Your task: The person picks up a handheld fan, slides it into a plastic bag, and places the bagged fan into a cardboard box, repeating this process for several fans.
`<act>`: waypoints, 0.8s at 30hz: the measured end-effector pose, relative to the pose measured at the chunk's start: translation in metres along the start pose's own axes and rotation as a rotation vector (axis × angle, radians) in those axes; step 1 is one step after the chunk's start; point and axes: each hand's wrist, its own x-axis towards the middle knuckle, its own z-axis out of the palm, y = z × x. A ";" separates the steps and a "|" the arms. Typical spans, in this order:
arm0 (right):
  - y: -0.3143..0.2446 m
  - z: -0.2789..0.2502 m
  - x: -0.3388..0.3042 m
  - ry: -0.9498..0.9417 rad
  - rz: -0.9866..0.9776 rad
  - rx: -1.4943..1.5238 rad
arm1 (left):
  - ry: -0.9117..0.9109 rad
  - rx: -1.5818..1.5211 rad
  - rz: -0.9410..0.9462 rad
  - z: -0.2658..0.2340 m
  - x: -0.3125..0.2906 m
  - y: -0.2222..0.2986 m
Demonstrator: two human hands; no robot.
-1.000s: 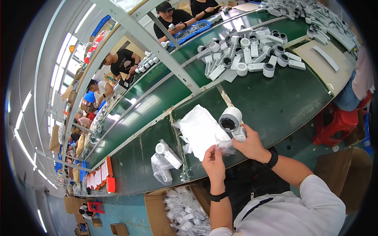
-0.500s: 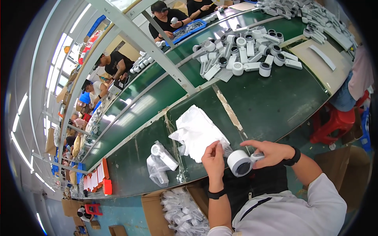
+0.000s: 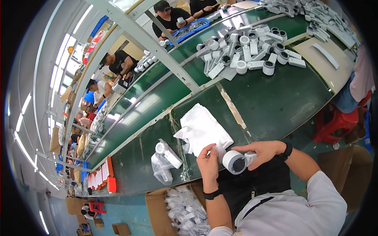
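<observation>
My right hand is closed around the handle of a white handheld fan. Its drum-shaped head, with a dark round face, points to the left. My left hand pinches the edge of a clear plastic bag, right beside the fan's head. Whether the head has entered the bag I cannot tell. Beyond my hands a stack of white plastic bags lies on the green table. Left of it rest bagged fans in clear plastic.
A large heap of bare fans lies at the far right of the table. Under the table's near edge stands a cardboard box of bagged fans. A metal post rises beyond the table. Co-workers sit across the green conveyor.
My right hand has brought the fan left, closer to my left hand and the bag. The whole view has shifted slightly.
</observation>
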 end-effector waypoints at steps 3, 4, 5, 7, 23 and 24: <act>-0.010 0.001 -0.009 0.062 0.182 0.146 | 0.043 -0.018 -0.016 0.012 -0.003 0.005; -0.004 0.007 -0.008 0.169 0.154 0.170 | 0.045 -0.019 -0.017 0.016 -0.003 0.004; -0.006 0.014 -0.006 0.166 0.155 0.170 | 0.063 -0.029 0.007 0.021 -0.004 0.002; -0.017 0.026 0.002 0.476 0.324 0.335 | 0.066 -0.043 0.024 0.032 -0.005 -0.006; -0.001 0.028 0.029 1.097 0.136 0.119 | 0.011 -0.126 -0.033 0.048 -0.010 -0.011; -0.001 0.025 0.026 1.058 0.155 0.061 | 0.016 -0.079 0.014 0.049 -0.010 -0.015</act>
